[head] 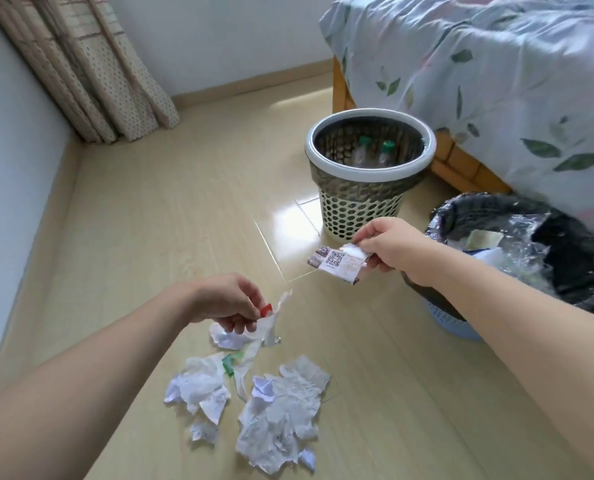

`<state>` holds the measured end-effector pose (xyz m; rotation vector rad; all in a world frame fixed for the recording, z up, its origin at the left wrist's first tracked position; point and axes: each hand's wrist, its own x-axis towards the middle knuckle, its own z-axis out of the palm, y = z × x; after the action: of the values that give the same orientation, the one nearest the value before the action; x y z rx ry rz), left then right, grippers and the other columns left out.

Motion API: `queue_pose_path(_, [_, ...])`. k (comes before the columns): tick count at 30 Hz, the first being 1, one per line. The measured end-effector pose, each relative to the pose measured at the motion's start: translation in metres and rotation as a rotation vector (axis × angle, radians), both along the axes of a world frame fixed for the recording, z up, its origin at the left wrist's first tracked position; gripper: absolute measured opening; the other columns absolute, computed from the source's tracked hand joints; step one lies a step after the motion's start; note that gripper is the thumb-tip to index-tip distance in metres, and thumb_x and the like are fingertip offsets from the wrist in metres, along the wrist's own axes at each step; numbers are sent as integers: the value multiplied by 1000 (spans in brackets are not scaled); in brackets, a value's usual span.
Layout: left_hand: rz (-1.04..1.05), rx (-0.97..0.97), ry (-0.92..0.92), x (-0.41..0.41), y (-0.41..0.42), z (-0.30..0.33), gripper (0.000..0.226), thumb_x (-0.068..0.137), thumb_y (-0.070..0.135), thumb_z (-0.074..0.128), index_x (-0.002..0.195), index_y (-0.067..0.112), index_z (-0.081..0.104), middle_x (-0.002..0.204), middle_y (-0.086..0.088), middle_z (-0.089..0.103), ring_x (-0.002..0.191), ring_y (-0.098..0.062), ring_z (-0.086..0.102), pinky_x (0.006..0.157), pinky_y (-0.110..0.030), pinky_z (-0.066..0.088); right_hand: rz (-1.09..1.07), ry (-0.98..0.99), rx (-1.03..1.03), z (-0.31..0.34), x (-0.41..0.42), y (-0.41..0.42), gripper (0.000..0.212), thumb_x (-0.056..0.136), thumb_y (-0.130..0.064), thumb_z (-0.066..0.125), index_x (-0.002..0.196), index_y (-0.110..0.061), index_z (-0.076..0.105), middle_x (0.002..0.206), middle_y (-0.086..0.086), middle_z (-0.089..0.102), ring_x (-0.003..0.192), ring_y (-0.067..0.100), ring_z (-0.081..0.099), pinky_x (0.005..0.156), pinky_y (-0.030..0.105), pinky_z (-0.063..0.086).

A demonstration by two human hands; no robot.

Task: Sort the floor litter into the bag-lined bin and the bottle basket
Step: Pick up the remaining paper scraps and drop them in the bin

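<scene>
Your right hand (389, 249) pinches a printed card (337, 263) and a white scrap, held up beside the bag-lined bin (565, 299) at the floor's right edge, likely so one short swing drops them in. Your left hand (226, 303) is closed on a clear wrapper (271, 320) with a red tab, lifting it off the crumpled paper pile (278, 407) near the floor's front edge. The bottle basket (368, 174) stands by the bed (496, 81), bottles already inside. Your right forearm crosses the bin's near rim; nothing else blocks either drop.
</scene>
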<state>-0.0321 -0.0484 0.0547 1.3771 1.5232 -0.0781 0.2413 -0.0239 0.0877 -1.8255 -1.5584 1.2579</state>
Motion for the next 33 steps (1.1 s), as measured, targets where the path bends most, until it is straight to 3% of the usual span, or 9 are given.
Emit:
queue_pose_path(6, [-135,55,304,35,16,-25,13,90,12,53,80,6,59,60,-4,67,46,-17,57,46,-22,44,-17,-108,49,-9,35,-4,19,93,-2,50,99,-15,63,93,8,65,66,15,59,56,25,48])
queue_pose_path(12, [-358,80,544,82,30,-19,14,91,15,48,80,7,52,61,-5,61,40,-18,51,41,-21,41,-121,-87,85,-7,90,-3,21,91,-2,48,99,-15,63,88,7,64,63,13,59,48,22,44])
queue_pose_path(14, [-308,210,456,102,40,-10,18,94,18,49,80,7,51,61,-6,61,41,-18,50,40,-21,38,-184,-75,106,-6,110,-1,23,91,-1,46,99,-14,62,85,8,64,63,15,59,49,24,45])
queue_pose_path(16, [-154,360,173,134,55,5,23,97,23,50,82,6,54,61,-5,62,44,-18,51,43,-24,37,-276,-84,134,-5,137,2,23,90,-1,45,96,-16,61,86,7,63,67,18,60,53,27,46])
queue_pose_path(18, [-45,436,-106,176,65,25,21,97,21,50,81,9,53,62,-4,63,49,-17,50,46,-26,36,-357,-158,156,-5,164,3,22,88,-3,46,89,-21,58,95,5,62,80,22,64,66,34,52])
queue_pose_path(20, [-82,481,-197,225,70,36,21,95,19,49,77,11,53,63,-4,63,52,-18,49,49,-26,36,-458,-233,173,-4,188,3,19,87,-7,47,91,-22,59,107,4,62,94,26,63,77,35,51])
queue_pose_path(23, [-192,496,-149,287,75,33,24,94,21,48,79,6,59,64,-6,62,55,-20,48,54,-26,37,-571,-298,198,-6,210,1,25,87,-9,47,108,-16,60,117,6,60,106,28,56,79,29,41])
queue_pose_path(27, [-277,578,20,318,83,34,31,91,20,43,90,1,67,83,-14,70,65,-26,56,57,-27,44,-547,-419,202,-15,212,0,34,86,-11,47,117,-15,60,126,13,57,118,34,49,97,36,39])
queue_pose_path(33, [-83,730,81,218,91,15,30,89,20,42,82,-1,62,77,-15,66,70,-30,60,62,-38,50,-454,-535,655,-30,138,-1,26,86,-9,51,109,-15,63,123,5,55,117,30,42,99,38,30])
